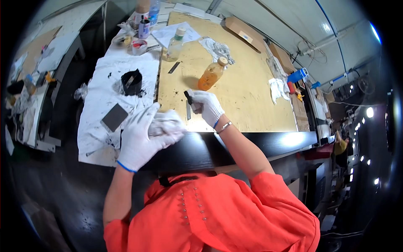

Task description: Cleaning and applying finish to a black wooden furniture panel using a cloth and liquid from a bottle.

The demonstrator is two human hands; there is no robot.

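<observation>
Both my hands wear white knit gloves. My left hand (136, 140) holds a crumpled white rag (166, 123), slightly blurred, above the left part of a glossy black board (193, 151) along the table's near edge. In my right hand (206, 107) is a short black stick-like piece (187, 97), pinched between thumb and fingers; its kind I cannot make out. A thin metal strip (188, 110) lies on the table beside that hand. Just beyond it stands a bottle of orange liquid (211, 74). Left of my left hand, a dark grey square pad (115, 117) rests on a stained white cloth (94, 101).
On the white cloth is a black-smeared cup (132, 83). Farther back stand a clear bottle (175, 44) and a small dark bottle (144, 28). A crumpled rag (217, 49) and a long cardboard box (243, 33) lie toward the far side. Another cluttered table (50, 54) is at left.
</observation>
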